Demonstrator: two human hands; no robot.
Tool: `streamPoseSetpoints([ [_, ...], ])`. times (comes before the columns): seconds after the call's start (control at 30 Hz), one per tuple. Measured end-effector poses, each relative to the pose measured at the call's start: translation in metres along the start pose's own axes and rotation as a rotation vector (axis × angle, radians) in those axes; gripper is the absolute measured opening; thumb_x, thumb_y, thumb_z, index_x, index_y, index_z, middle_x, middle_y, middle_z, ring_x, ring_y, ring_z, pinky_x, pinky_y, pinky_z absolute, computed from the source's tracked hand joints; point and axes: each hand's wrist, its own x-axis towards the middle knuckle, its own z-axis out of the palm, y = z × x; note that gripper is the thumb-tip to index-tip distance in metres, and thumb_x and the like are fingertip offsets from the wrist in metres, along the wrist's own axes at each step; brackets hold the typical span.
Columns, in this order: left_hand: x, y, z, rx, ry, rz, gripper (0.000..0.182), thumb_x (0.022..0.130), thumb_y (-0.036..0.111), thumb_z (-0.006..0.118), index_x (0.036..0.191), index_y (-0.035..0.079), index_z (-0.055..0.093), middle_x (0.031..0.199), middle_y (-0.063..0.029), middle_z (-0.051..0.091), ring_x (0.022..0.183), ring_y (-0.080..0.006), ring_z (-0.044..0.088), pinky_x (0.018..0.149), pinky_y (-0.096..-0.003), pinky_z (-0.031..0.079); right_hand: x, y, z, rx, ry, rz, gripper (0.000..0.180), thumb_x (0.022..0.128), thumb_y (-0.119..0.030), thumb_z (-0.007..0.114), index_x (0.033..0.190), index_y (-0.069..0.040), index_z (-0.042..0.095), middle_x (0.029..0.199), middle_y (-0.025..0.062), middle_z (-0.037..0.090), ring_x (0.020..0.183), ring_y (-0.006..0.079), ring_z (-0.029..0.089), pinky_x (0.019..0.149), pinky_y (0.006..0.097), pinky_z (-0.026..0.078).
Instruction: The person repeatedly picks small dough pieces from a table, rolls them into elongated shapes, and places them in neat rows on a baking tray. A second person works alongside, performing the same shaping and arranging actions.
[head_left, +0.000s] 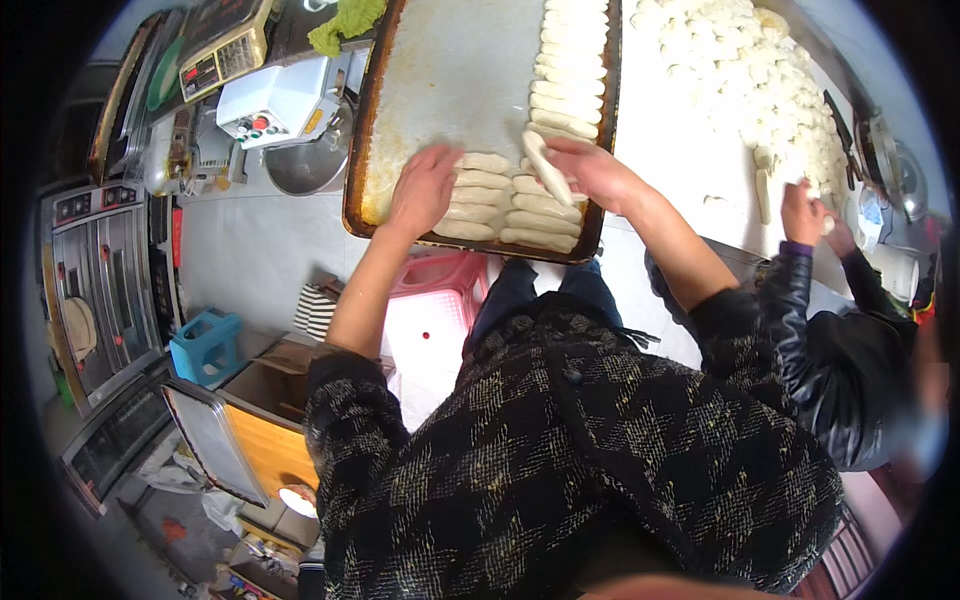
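Observation:
A large metal baking tray with browned edges lies before me. Down its right side runs a column of pale dough strips, packed closely one after another. At the near end a second, shorter group of dough strips lies to the left of that column. My right hand pinches a single dough strip, tilted above the right column and hiding some pieces under it. My left hand is at the left ends of the shorter group, holding nothing visible; its fingertips are blurred.
Right of the tray, a white worktop bears a big heap of dough pieces. A co-worker's hand handles dough there. A knife lies beyond the heap. To the left stand a steel bowl and an oven; a pink stool is below.

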Motion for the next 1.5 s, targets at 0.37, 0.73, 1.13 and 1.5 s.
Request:
streamPoseSetpoints([
  [0.37, -0.032, -0.009, 0.023, -0.230, 0.271, -0.282, 0.037, 0.087, -0.001, 0.057, 0.124, -0.001, 0.062, 0.121, -0.0212, 0.063, 0.114, -0.0388, 0.057, 0.102, -0.0440, 0.044, 0.080, -0.016, 0.063, -0.327, 0.164, -0.279, 0.038, 0.100, -0.024, 0.055, 0.133, -0.007, 0.061, 0.112, 0.0111, 0.071, 0.101, 0.0227, 0.066, 0.091, 0.0367, 0.051],
  [0.73, 0.008, -0.022, 0.017, -0.216, 0.242, -0.612, 0.043, 0.084, 0.023, 0.079, 0.107, -0.005, 0.056, 0.089, -0.0138, 0.064, 0.080, -0.0259, 0.061, 0.078, -0.0372, 0.051, -0.030, 0.054, 0.032, -0.427, 0.262, -0.571, 0.021, 0.094, -0.013, 0.056, 0.109, -0.004, 0.068, 0.104, 0.0168, 0.068, 0.098, 0.0333, 0.065, 0.087, 0.0429, 0.051],
  [1.13, 0.025, 0.085, 0.047, 0.169, 0.318, -0.168, 0.059, 0.087, 0.011, 0.069, 0.140, -0.001, 0.047, 0.146, -0.0295, 0.038, 0.133, -0.0447, 0.038, 0.111, -0.0530, 0.032, -0.132, 0.159, -0.102, -0.251, 0.648, -0.380, 0.022, 0.097, -0.015, 0.055, 0.114, -0.006, 0.067, 0.112, 0.0113, 0.069, 0.102, 0.0255, 0.065, 0.092, 0.0333, 0.051],
  [1.5, 0.058, 0.226, 0.093, -0.125, 0.284, 0.186, 0.048, 0.088, 0.007, 0.065, 0.134, 0.001, 0.051, 0.137, -0.0252, 0.049, 0.128, -0.0421, 0.045, 0.109, -0.0506, 0.035, -0.134, 0.170, -0.271, -1.034, 1.016, -0.546, 0.053, 0.082, -0.018, 0.075, 0.132, -0.014, 0.059, 0.135, 0.0142, 0.057, 0.124, 0.0335, 0.051, 0.107, 0.0432, 0.040],
])
